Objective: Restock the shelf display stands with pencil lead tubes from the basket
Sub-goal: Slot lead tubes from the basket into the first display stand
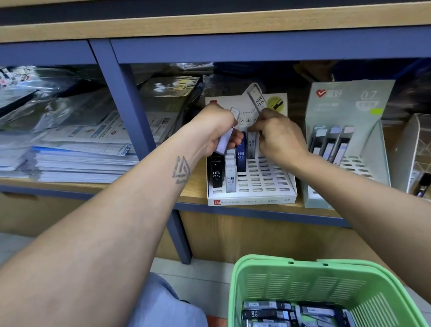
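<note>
— White card stand [250, 183] on the shelf [193, 191], that was where we were working. Most of its slots at the front and right were still bare; only a few tubes stood at the left and back.

— And our hands?

— Our left hand [219, 129] was curled round a pale tube [224, 139], holding it tilted above the back rows. Our right hand [275, 134] was pinching the top of a grey tube [251, 145] already partly down in a back slot, just beside a dark blue tube [241, 154].

— So what did seating it well call for?

— We judged it needed to go down straight, with the label facing out like the black tube [216, 173] in front. Pushed at a slant it could catch the slot edge or nudge its blue neighbour.

— And the one in the left?

— Best kept clear until the right let go, we thought, then set in the next free slot along the same row, filling from the back forward.

— Plenty left to fetch?

— The green basket [323, 279] sat low in front of us, well apart from the stand, with many loose tubes [287, 316] lying in a heap. A grey stand [344, 126] to the right held a few tubes too.
</note>
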Available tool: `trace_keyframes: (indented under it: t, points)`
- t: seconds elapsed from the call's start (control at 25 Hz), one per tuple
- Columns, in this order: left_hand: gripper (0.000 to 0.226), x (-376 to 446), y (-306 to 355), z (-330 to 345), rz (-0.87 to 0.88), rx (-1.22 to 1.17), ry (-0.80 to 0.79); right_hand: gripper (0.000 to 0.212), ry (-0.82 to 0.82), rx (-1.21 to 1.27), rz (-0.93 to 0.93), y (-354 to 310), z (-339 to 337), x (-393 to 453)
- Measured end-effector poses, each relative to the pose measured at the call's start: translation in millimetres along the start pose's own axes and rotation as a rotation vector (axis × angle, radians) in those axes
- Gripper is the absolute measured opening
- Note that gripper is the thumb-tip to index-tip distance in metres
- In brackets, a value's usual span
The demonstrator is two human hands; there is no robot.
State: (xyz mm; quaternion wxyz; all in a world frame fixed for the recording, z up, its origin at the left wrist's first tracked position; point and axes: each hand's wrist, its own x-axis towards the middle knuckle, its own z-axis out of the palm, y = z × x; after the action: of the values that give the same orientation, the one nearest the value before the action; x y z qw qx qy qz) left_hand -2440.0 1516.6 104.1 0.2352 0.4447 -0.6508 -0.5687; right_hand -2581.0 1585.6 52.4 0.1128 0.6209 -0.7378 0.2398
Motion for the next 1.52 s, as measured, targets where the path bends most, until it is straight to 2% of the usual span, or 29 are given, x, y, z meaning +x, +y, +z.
trace_keyframes:
  t: [0.12,0.2,0.28,0.36,0.4,0.48,0.56,0.68,1.0,1.08,1.2,1.28,1.36,1.52]
  points:
    - [0.018,-2.7,-0.5,-0.2,0.002,-0.006,-0.011,0.043,-0.092,-0.023,0.006,-0.3,-1.7,-5.5]
    - [0.02,-4.8,-0.3,-0.8,-0.002,-0.028,-0.031,0.045,-0.09,0.016,0.024,0.1,-2.7,-5.3]
    - [0.018,-7.3,-0.6,-1.3,-0.006,-0.031,-0.057,0.044,-0.038,0.301,0.129,-3.1,-6.9,-2.8]
    - [0.007,-9.5,-0.6,-1.0,0.012,-0.032,-0.075,0.034,-0.001,0.81,0.302,-9.8,-17.9,0.3]
    - [0.009,-9.6,-1.0,-0.8,0.023,-0.031,-0.086,0.028,0.004,1.002,0.356,-12.5,-22.8,1.2]
    - [0.011,-9.4,-1.4,-0.1,0.05,-0.026,-0.118,0.018,0.017,1.102,0.362,-15.4,-26.6,0.7]
    - [0.012,-11.6,0.3,2.3,0.063,-0.036,-0.167,0.015,0.058,1.089,0.353,-13.7,-27.8,0.0]
    - [0.019,-16.5,1.5,1.3,0.022,-0.032,-0.2,0.01,0.098,1.127,0.439,-5.9,-31.6,2.5]
    - [0.007,-13.0,-0.4,-5.5,0.063,-0.043,-0.1,0.009,0.152,1.122,0.483,10.2,-40.3,1.7]
    - [0.009,-4.4,-2.8,-5.3,0.193,0.108,0.007,0.014,0.194,1.033,0.475,14.2,-42.6,4.9]
    - [0.012,3.8,-6.6,-6.6,0.426,0.569,0.14,0.022,0.205,0.689,0.364,20.4,-35.3,7.1]
    - [0.02,5.8,-12.4,-5.5,0.47,0.794,0.111,0.015,0.135,0.478,0.226,18.8,-23.4,2.3]
    - [0.026,6.0,-17.9,-4.6,0.476,0.932,0.067,0.014,0.073,0.385,0.138,13.8,-11.9,-4.0]
    - [0.02,9.3,-24.5,-7.7,0.489,1.051,0.059,0.014,0.066,0.3,0.087,10.2,-1.7,-8.6]
